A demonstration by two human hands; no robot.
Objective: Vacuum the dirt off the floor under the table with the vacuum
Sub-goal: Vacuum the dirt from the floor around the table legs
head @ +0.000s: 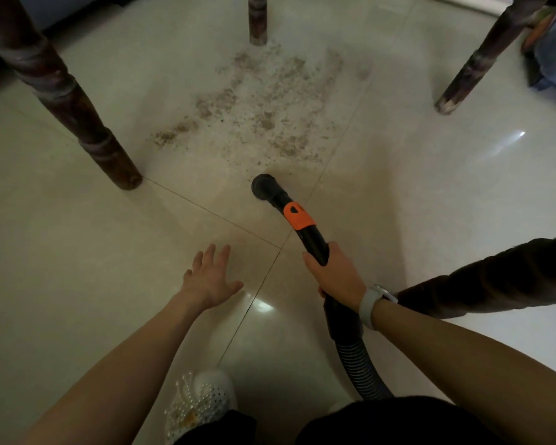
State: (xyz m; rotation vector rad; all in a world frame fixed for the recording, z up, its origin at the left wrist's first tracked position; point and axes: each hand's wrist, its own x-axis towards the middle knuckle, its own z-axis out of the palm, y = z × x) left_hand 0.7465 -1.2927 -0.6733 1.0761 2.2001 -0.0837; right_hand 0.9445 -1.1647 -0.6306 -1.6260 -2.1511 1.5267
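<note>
— Closest to me on the head view: a white beaded shoe [199, 403], then my two forearms. What are the hands doing?

— Left hand [210, 277] hovers with fingers spread, holding nothing. Right hand [334, 274] is wrapped round the vacuum nozzle tube [297, 220], hose [357, 358] trailing back.

— And the dirt?

— Dirt [260, 104] lies scattered on the tiled floor [77, 268] between the table legs [77, 110], just beyond the nozzle mouth. I'd judge nearly all of it is left.

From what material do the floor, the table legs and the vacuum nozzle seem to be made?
Pale glossy floor: probably glazed tile, given the light reflections and thin joint lines. Dark turned table legs: likely varnished wood, with ringed profiles and worn feet. Black vacuum nozzle with orange collar: apparently matte moulded plastic.
</note>
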